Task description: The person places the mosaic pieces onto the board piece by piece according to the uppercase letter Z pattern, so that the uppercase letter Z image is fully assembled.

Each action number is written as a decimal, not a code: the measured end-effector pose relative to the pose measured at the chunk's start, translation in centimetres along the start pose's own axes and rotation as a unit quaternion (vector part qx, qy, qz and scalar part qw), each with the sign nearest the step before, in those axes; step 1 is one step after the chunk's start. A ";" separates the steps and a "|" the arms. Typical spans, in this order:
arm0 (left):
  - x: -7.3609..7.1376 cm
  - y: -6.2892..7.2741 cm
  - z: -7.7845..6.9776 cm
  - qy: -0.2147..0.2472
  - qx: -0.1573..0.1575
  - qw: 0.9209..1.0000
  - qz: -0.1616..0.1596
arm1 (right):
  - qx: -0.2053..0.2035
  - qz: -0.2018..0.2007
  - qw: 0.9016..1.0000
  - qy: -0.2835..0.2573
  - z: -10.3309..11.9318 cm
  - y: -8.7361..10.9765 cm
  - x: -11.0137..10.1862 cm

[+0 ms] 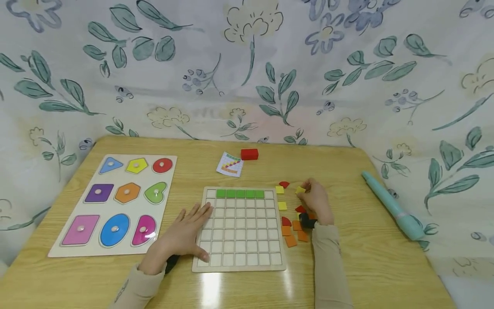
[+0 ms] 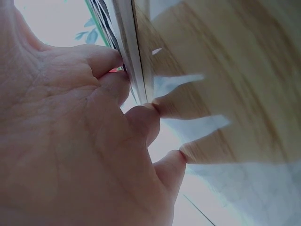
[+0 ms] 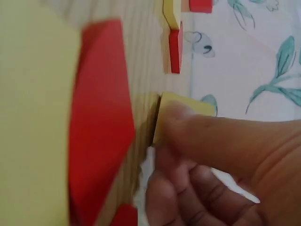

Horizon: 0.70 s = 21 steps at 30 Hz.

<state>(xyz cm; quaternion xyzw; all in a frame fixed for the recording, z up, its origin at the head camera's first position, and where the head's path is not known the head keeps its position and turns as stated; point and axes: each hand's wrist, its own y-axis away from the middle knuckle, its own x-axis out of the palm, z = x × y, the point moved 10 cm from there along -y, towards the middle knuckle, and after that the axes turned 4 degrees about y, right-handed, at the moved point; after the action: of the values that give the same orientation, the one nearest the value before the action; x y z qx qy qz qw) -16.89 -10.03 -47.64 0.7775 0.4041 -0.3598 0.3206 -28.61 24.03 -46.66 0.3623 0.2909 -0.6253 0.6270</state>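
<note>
My right hand (image 1: 317,201) pinches a yellow square tile (image 3: 200,104) between thumb and fingers, right of the grid board (image 1: 240,235). In the right wrist view the tile stands tilted just over the table. My left hand (image 1: 185,234) rests at the board's left edge, fingers spread and thumb near the lower left corner; in the left wrist view its fingertips meet the board's side and the tabletop. Several green square tiles (image 1: 240,194) fill the middle of the board's top row. Beside the board lie yellow tiles (image 1: 282,206), red quarter-round pieces (image 1: 284,184) and orange squares (image 1: 291,241).
A small pattern card (image 1: 230,165) lies behind the board, with a red block (image 1: 249,154) next to it. On the left is a white knobbed shape puzzle (image 1: 112,206). A turquoise tapered object (image 1: 391,204) lies along the right table edge. Floral cloth hangs behind.
</note>
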 end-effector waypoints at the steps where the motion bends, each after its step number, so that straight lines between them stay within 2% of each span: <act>1: -0.1 0.0 -0.1 0.000 0.000 1.000 0.000 | -0.006 -0.007 1.000 -0.002 0.3 0.0 -0.1; 7: -0.2 0.1 -0.3 0.004 -0.004 1.000 0.004 | -0.055 -0.035 0.997 -0.038 3.8 0.3 0.5; 9: 0.0 0.1 -0.3 0.003 -0.007 1.000 0.007 | -0.078 -0.026 0.995 -0.053 5.5 0.6 1.4; 13: 0.0 0.1 -0.2 0.000 -0.011 1.000 0.009 | -0.108 0.044 0.989 -0.094 8.8 1.4 4.3; 16: -0.1 0.1 -0.2 0.002 -0.010 1.000 0.007 | -0.110 0.098 0.984 -0.102 10.2 2.1 6.4; 21: 0.0 0.1 -0.1 0.000 -0.010 1.000 0.006 | -0.110 0.134 0.981 -0.093 11.2 2.7 8.0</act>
<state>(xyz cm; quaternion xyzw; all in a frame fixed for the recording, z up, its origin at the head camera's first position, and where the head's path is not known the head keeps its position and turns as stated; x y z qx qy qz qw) -16.80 -9.99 -47.52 0.7769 0.4029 -0.3534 0.3305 -26.49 10.18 -46.62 0.2670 0.2475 -0.5310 0.7652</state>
